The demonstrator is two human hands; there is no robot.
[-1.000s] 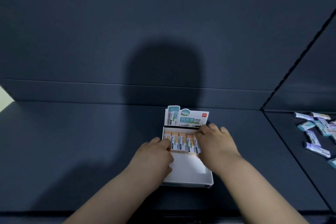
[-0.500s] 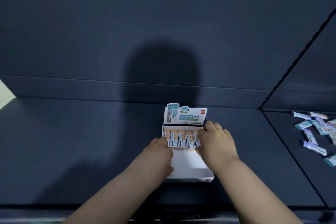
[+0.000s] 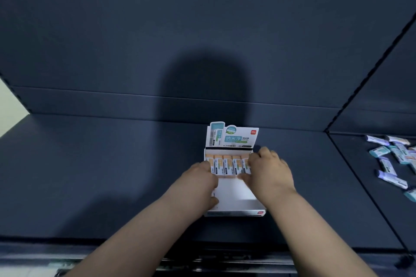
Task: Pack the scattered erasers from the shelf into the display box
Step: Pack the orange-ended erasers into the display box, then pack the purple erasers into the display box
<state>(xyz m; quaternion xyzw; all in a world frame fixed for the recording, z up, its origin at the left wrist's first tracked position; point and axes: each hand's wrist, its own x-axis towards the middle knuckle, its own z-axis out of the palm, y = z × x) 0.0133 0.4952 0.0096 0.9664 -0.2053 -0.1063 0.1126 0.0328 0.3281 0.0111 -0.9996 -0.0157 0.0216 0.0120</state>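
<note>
Since a second ago I've squared the row of erasers (image 3: 227, 165) against the back of the display box (image 3: 236, 197) on the shelf (image 3: 112, 175), my left hand (image 3: 201, 179) and right hand (image 3: 269, 174) curled, squeezing its ends; loose erasers (image 3: 391, 157) wait rightward

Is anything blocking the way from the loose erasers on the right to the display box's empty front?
Nothing visible does. The shelf between the loose erasers and the display box is bare except a seam line. The box's front half is free; left hand and right hand sit at the packed row.
</note>
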